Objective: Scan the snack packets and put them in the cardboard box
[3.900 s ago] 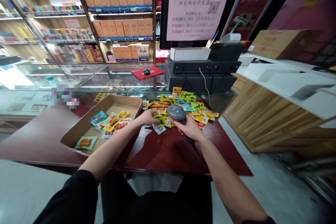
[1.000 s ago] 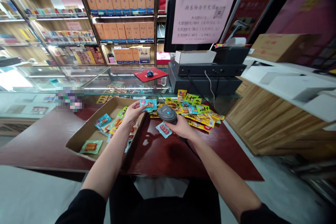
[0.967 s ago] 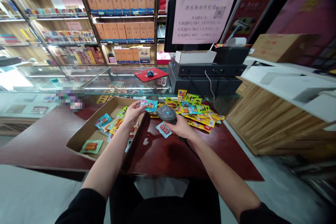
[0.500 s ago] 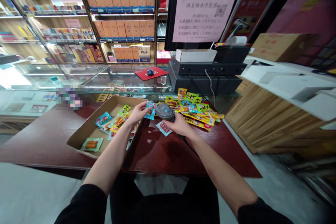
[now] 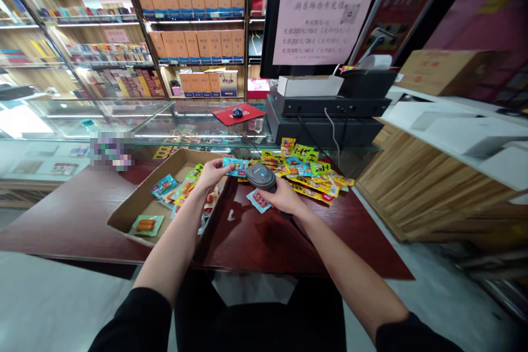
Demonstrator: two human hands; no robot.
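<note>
My left hand (image 5: 213,172) pinches a small blue snack packet (image 5: 236,167) above the right edge of a cardboard box (image 5: 136,198). Around the handle of a dark grey scanner (image 5: 260,175) the fingers of my right hand (image 5: 284,196) are wrapped, its head close beside the blue packet. Beneath the scanner, a blue packet with reddish pieces (image 5: 259,201) lies on the dark red table (image 5: 247,247). Several snack packets lie in the box, among them a green one with sausages (image 5: 147,225). Yellow, green and blue packets (image 5: 309,176) are heaped behind my right hand.
A glass counter (image 5: 190,135) behind the table bears a red mat (image 5: 231,114) with a mouse (image 5: 237,113). To its right stand a monitor with a pink sign (image 5: 324,25) and a black cash drawer (image 5: 325,129). A pixelated object (image 5: 111,151) is at the left.
The blue packet in my left hand has turned from upright to lying sideways. My left hand has shifted slightly left, while the scanner stays nearly in place.
</note>
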